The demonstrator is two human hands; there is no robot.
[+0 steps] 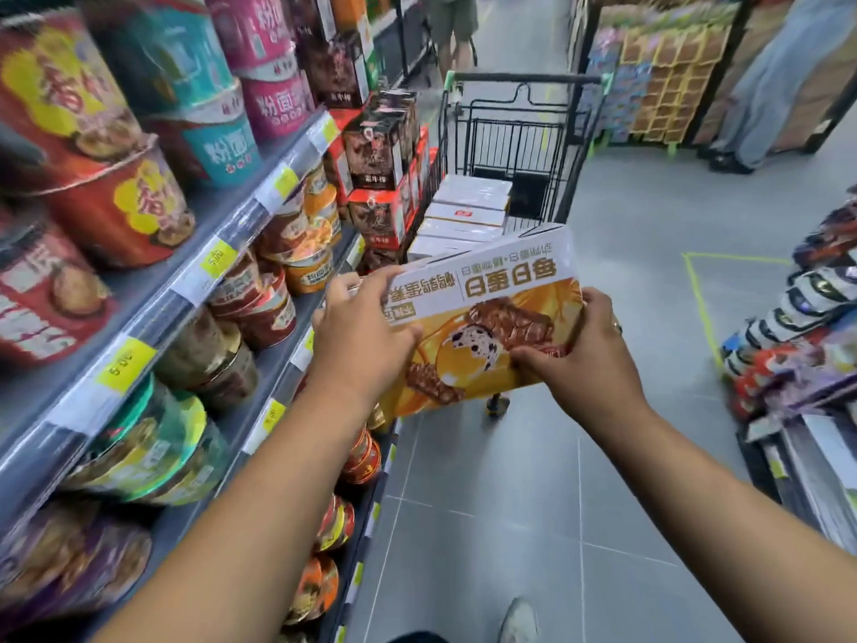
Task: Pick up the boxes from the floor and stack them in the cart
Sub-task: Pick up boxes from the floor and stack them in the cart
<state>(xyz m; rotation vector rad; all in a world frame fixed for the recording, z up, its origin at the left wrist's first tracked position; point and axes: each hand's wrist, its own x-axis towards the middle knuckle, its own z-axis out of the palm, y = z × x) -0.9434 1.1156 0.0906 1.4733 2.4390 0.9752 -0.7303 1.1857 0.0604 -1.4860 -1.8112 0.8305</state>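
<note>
Risk lies at the shopping cart (524, 78): white boxes (466, 211) already fill its near end, so the yellow snack box (491, 313), held just short of the cart, may catch the rim or land crooked. Left hand (361, 336) and right hand (591, 345) clamp its opposite ends. Grey tiled floor (487, 503) runs under the cart, and noodle-bowl shelves (195, 276) stand left of it.
</note>
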